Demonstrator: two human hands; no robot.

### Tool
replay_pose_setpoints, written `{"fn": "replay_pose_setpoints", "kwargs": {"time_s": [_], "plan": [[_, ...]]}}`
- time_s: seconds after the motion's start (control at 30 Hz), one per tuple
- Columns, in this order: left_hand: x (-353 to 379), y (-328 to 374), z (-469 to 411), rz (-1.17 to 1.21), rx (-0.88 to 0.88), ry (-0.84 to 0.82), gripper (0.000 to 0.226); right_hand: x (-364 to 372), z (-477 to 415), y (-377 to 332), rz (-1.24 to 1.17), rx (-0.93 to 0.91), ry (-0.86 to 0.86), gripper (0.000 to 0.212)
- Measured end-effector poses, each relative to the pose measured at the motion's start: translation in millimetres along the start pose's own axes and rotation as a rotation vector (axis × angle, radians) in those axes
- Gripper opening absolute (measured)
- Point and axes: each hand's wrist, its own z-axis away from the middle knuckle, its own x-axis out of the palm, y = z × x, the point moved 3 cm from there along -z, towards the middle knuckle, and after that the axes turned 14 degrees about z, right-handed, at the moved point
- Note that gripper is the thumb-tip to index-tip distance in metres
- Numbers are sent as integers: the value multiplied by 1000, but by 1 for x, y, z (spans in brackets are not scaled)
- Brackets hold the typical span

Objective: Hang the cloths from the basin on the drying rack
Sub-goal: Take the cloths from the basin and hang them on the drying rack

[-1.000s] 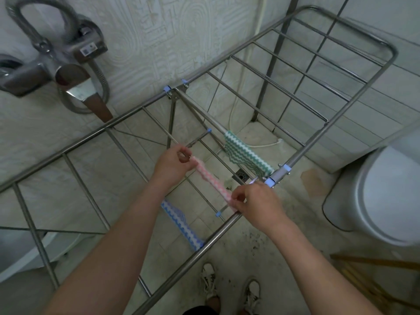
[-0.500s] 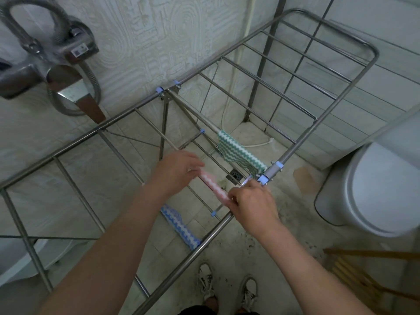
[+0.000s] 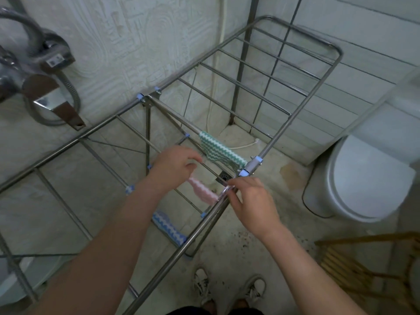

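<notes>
A steel drying rack (image 3: 276,137) spans the view. A pink zigzag cloth (image 3: 203,192) lies over one of its thin rails, near the front bar. My left hand (image 3: 175,169) hovers over the cloth's far end with its fingers loosely curled and nothing visible between them; its heel hides that end. My right hand (image 3: 252,201) pinches the cloth's near end where the rail meets the front bar. A green-and-white cloth (image 3: 221,153) hangs on the rail beyond. A blue-and-white cloth (image 3: 169,228) hangs on a lower rail under my left forearm.
A white toilet (image 3: 368,178) stands at the right and a wooden slatted stool (image 3: 363,269) at the lower right. A tap with a hose (image 3: 45,87) juts from the wall at the left. A pale basin rim (image 3: 22,276) shows at the lower left. My shoes (image 3: 227,289) are beside the rack's front bar.
The pink cloth has gone from stretched between both hands to lying lower on the rail. My left hand has loosened its grip on the far end. The camera has shifted right.
</notes>
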Motion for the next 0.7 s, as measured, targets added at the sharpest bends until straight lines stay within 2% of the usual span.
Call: {"fn": "replay_pose_setpoints", "kwargs": {"time_s": [0.13, 0.27, 0.37, 0.43, 0.57, 0.7], "plan": [[21, 54, -4, 188, 70, 54, 15, -24, 9, 35, -51, 92, 93, 14], [73, 100, -15, 331, 78, 25, 12, -46, 25, 84, -66, 208, 150, 9], [134, 139, -22, 370, 101, -83, 13, -68, 42, 125, -100, 284, 191, 11], [186, 169, -25, 372, 128, -150, 15, -82, 57, 159, -215, 328, 187, 11], [278, 219, -25, 230, 168, -287, 23, -82, 87, 231, -531, 451, 4, 14], [371, 269, -26, 99, 224, -523, 32, -91, 140, 314, -570, 677, 31, 13]]}}
